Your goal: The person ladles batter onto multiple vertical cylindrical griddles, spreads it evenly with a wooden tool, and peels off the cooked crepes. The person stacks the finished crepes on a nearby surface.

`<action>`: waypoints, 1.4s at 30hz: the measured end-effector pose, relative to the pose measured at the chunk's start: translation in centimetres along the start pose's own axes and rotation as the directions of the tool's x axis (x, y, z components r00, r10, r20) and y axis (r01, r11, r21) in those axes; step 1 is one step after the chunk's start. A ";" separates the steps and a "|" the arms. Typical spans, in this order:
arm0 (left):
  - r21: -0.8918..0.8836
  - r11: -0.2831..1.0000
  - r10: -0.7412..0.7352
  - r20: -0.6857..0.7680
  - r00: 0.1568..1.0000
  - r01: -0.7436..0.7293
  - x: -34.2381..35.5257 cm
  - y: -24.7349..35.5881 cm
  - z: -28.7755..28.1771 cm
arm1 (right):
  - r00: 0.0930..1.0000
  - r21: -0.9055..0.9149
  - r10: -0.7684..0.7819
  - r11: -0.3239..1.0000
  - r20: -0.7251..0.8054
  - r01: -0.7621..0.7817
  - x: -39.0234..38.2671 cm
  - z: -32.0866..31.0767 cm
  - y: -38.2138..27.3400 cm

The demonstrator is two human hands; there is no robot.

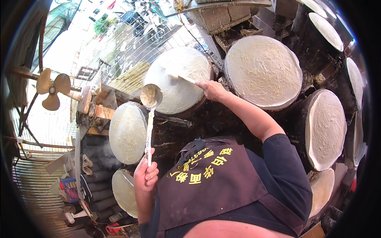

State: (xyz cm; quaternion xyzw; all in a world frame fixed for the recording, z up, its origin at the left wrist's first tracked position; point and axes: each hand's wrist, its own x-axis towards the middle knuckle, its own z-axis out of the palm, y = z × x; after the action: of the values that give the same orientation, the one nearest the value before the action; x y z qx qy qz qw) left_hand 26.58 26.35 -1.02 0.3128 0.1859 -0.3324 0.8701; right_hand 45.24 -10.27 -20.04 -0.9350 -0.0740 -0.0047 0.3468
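My left hand is closed around the pale handle of a long ladle. Its round bowl is coated with whitish residue and hangs at the near left rim of a big round griddle. A pale, bumpy layer of batter covers that griddle. My right hand, with the arm stretched forward, grips a thin light-coloured spreading tool. The tool's far end is blurred over the batter, so I cannot tell its exact shape or whether it touches.
More round griddles with pale layers surround me: a large one ahead right, others at right, smaller ones at left. A propeller-like fan stands at far left. Faint steam drifts by the left griddle. A motorbike is parked beyond.
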 end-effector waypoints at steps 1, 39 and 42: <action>0.021 1.000 -0.003 -0.008 1.000 0.003 0.4 0.1 -0.2 | 0.999 -0.034 -0.021 0.999 0.030 0.022 -0.6 -0.5 -0.3; -0.265 0.951 0.194 0.100 0.976 -0.162 0.0 -3.4 4.8 | 0.997 -0.011 0.056 0.998 -0.053 -0.056 -11.1 1.1 -2.1; -0.378 0.917 0.159 0.052 0.986 -0.128 -2.3 -3.6 3.7 | 0.988 0.010 -0.107 0.994 0.115 0.107 -12.0 2.1 -4.1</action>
State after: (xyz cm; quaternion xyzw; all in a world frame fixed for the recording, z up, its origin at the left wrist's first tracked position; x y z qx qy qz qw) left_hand 22.83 22.83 1.44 0.1404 0.1866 -0.2388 0.9426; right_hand 32.69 -7.47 -19.65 -0.9278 -0.1440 0.0307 0.3429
